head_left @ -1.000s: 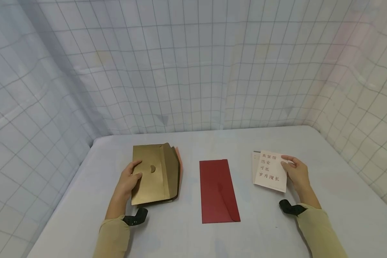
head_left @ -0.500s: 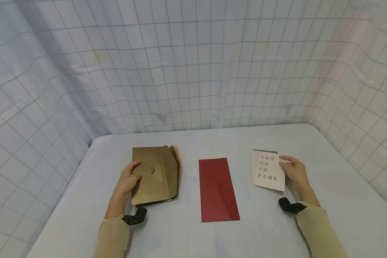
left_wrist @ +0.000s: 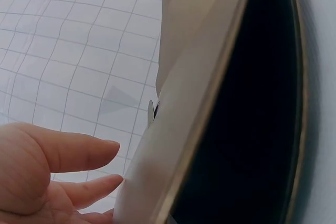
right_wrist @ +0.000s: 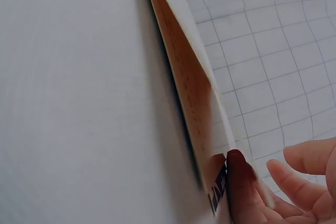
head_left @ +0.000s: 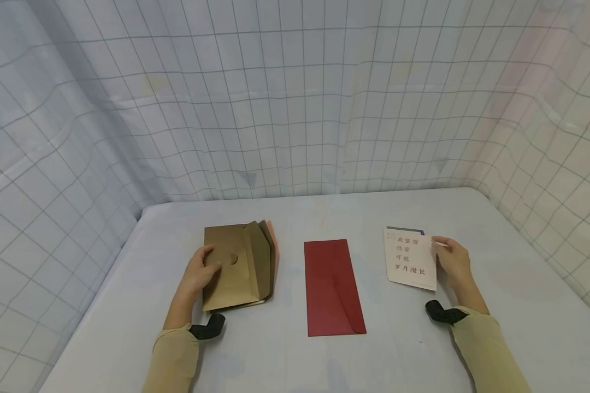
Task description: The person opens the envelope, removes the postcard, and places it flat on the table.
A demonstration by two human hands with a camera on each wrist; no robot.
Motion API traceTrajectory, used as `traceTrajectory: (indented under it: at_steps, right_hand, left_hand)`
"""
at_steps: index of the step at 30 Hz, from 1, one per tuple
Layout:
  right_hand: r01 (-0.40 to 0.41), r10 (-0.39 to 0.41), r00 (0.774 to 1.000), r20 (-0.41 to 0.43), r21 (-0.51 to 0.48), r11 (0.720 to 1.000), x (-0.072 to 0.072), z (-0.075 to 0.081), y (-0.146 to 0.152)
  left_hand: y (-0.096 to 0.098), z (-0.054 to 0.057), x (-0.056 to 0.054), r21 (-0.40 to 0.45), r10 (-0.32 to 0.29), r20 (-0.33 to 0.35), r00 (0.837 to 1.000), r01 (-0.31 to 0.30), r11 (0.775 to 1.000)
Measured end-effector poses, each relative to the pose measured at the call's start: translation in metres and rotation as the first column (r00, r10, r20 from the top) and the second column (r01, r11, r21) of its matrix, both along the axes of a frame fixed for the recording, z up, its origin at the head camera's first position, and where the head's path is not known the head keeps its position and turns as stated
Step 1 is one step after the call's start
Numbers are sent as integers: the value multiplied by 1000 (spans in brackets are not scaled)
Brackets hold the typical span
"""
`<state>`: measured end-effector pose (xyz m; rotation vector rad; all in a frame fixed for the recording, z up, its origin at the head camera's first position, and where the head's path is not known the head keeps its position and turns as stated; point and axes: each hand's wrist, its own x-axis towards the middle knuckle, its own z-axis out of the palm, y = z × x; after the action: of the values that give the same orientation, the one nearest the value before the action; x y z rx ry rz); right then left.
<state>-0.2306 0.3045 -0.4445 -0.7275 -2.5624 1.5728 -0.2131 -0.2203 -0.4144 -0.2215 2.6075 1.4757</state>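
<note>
At the left of the head view, a stack of gold envelopes [head_left: 223, 284] lies on the white table. My left hand [head_left: 198, 273] is at the stack's left edge. In the left wrist view its thumb and fingers [left_wrist: 86, 190] are spread, one fingertip right at the edge of the top envelope [left_wrist: 173, 114], whose side gapes dark. To the right lies a small pile of cards, the top white card [head_left: 413, 273] printed with red Chinese characters. My right hand [head_left: 454, 267] is at its right edge. In the right wrist view one fingertip overlaps the card [right_wrist: 181, 72] edge, the thumb standing away.
A long red envelope [head_left: 331, 289] lies in the middle of the table [head_left: 255, 355], between both hands. An orange-pink edge [head_left: 274, 240] sticks out at the right of the gold stack. White grid-patterned curtains [head_left: 295, 109] hang behind and at both sides.
The white card has been lowered onto the pile, and the right fingers have eased off toward its edge. The left hand and gold stack have shifted slightly; the red envelope stays put.
</note>
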Motion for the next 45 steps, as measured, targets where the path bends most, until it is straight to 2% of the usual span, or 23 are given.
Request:
traceTrajectory:
  at_steps: [8,15,21,26,30,33,36,41,45]
  right_hand:
    - [22,-23,1000,-8,-59,998,-1,0,1]
    - [30,-31,999,-15,-78,996,0,4,1]
    - [51,-55,997,-54,-83,995,-3,5,4]
    - [72,-76,995,-68,-56,996,-3,6,7]
    - [76,-81,993,-88,-61,995,-3,7,8]
    - [83,-92,989,-112,-89,993,-3,8,9]
    - [89,-110,983,-144,-144,986,-3,10,11]
    - [61,-109,978,-177,-258,964,2,15,11]
    - [5,-56,982,-179,-273,962,6,18,8]
  left_hand:
    - [0,0,3,-42,-15,7,1000,15,999]
    - [-1,4,4,-63,-74,35,997,76,995]
    - [-3,6,2,-52,-96,39,995,98,994]
    - [-1,11,2,-67,-98,43,994,101,993]
    - [2,12,3,-62,-68,21,997,69,996]
    - [5,13,3,-46,-46,-20,999,45,998]
    - [9,17,5,-14,-49,-54,997,48,999]
    - [16,26,10,90,-73,-100,992,82,993]
    - [22,30,13,186,-109,-154,982,137,973]
